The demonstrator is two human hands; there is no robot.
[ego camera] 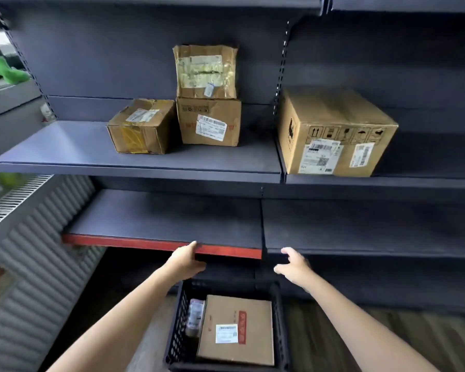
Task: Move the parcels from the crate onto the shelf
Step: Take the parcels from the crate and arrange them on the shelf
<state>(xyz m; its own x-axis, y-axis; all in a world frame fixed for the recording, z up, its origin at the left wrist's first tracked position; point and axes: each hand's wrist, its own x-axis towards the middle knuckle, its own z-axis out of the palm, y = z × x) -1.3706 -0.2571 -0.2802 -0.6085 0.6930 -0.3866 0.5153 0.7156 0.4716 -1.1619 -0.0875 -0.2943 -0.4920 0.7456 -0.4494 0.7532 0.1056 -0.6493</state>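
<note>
Flat box (236, 328) lies in the crate (177, 318) at bottom centre, likely stiff and light with slick cardboard, so grip its two opposite side edges; left hand (184, 261) and right hand (293, 265) hover above, fingers loose, holding nothing.

On the upper dark grey metal shelf (73, 149), a small taped brown cardboard box (141, 127) sits left of a stack of two: a crumpled brown cardboard parcel (206, 71) on a labelled brown cardboard box (210, 122). To their right, past the upright, stands a large brown cardboard carton (333, 135). Below runs a lower red-edged dark shelf (167, 221). In front, on the floor, a black plastic slotted crate (176, 334) holds a flat brown cardboard parcel (236, 328), with a small wrapped packet (195, 318) at its left.
</note>
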